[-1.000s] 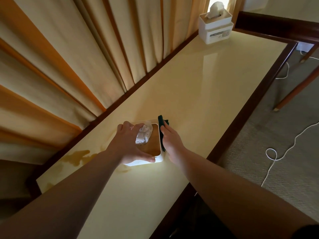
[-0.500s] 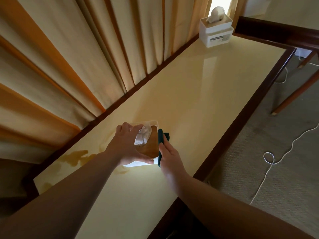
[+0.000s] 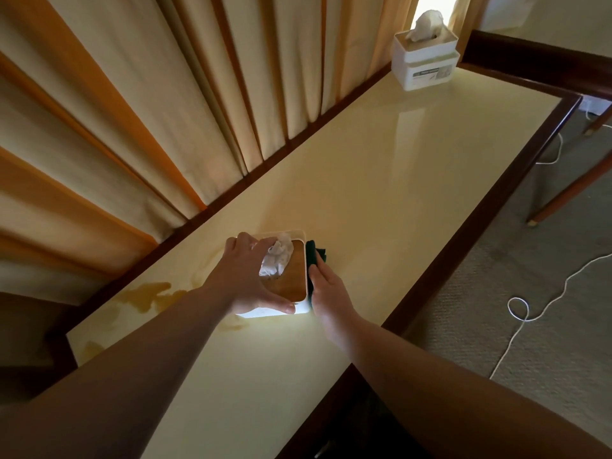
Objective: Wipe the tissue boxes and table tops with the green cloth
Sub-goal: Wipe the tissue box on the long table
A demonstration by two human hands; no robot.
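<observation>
I am looking down at a long desk (image 3: 381, 180) with a glossy, pale yellow top and a dark wooden rim. My left hand (image 3: 246, 279) is gripping the near tissue box (image 3: 291, 276), fingers curled over its far left corner and thumb clamped on its near edge. The box is a squarish white plastic shell with rounded corners and a smooth brown wood-grain lid; a crumpled white tissue (image 3: 276, 260) is poking up through the lid beside my fingers. My right hand (image 3: 328, 289) is pressing the green cloth (image 3: 314, 255) flat against the right side wall of the box, fingers straight and laid along it. The cloth is dark green, soft and folded, with a bunched end sticking out past my fingertips toward the far side. The two hands are sitting on opposite sides of the box, apart from each other.

A blotchy amber stain (image 3: 149, 293) is lying on the desk surface to the left of my left forearm. At the far end of the desk a second tissue box (image 3: 425, 61) is standing, white and blocky with a label on its front and a tuft of tissue on top. Pleated cream and orange curtains (image 3: 132, 111) are hanging along the desk's left edge. On the right, a thin white cord (image 3: 530, 313) is looping across grey, nubby carpet (image 3: 546, 342).
</observation>
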